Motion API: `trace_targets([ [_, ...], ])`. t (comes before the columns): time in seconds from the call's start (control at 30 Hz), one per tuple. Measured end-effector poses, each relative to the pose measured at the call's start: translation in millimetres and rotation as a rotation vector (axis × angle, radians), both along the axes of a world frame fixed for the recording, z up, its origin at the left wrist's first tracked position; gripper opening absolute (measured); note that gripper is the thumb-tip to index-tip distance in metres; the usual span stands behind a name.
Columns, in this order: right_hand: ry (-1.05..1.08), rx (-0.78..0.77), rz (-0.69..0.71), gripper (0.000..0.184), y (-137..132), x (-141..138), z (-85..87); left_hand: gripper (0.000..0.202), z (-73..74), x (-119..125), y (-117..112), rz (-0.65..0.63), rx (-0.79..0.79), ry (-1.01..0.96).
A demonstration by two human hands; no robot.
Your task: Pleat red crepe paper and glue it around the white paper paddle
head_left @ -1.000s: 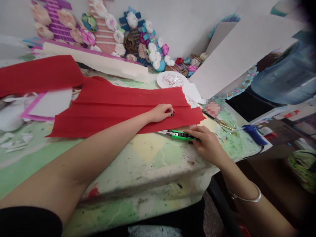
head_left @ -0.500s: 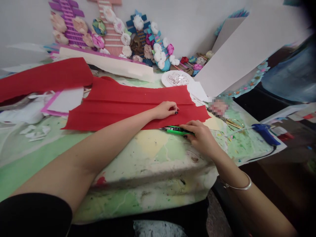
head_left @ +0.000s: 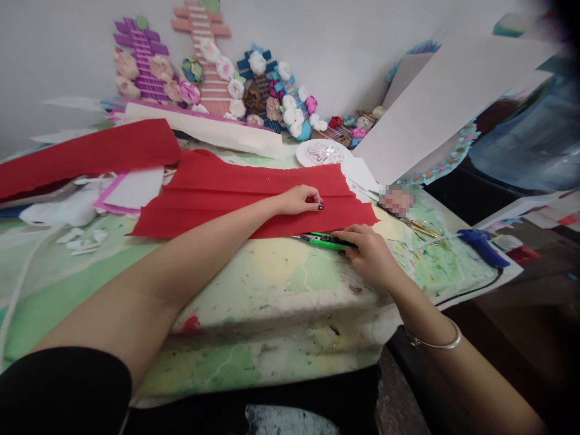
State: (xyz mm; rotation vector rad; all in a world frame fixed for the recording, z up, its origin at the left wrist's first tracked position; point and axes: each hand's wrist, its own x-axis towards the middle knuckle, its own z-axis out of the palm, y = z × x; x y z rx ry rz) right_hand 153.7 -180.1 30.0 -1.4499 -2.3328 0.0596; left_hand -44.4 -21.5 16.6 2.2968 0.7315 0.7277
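Observation:
A sheet of red crinkled paper (head_left: 217, 184), with fold lines across it, is spread on the table. My left hand (head_left: 299, 199) lies on top of it, fingers curled in with no object visible in them. In my right hand (head_left: 369, 248), at the sheet's near edge, is a green utility knife (head_left: 328, 241). The knife lies low and nearly level, pointing left along that edge; its tip is partly hidden by the paper, so I cannot tell how far the blade reaches under it.
Another red paper strip (head_left: 90, 151) lies at the left. Behind are a white plate (head_left: 322, 153) of small pale pieces and flower-covered stick crafts (head_left: 203, 72). Gold-handled scissors (head_left: 423, 229) and a blue glue gun (head_left: 483, 246) lie at the right. White scraps (head_left: 84, 240) sit at the left.
The view has shifted slightly, so the background sits a little lower and the left side further right. Both hands and the utility knife keep nearly the same place at the sheet.

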Motion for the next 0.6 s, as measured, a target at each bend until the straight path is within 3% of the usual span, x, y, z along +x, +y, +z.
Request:
trace_targets([
  [0.23, 0.001, 0.033, 0.040, 0.045, 7.2, -3.1, -1.3, 0.022, 19.1, -66.6, -18.3, 0.001, 0.065, 0.226],
  [0.4, -0.004, 0.055, 0.084, 0.044, 13.4, -9.2, -0.1, 0.021, 13.9, -108.4, -32.2, 0.010, 0.097, 0.238],
  [0.6, 0.020, 0.060, 0.097, 0.045, 14.8, -17.5, -0.3, 0.021, 1.8, -121.3, -29.8, 0.054, 0.071, 0.149],
])
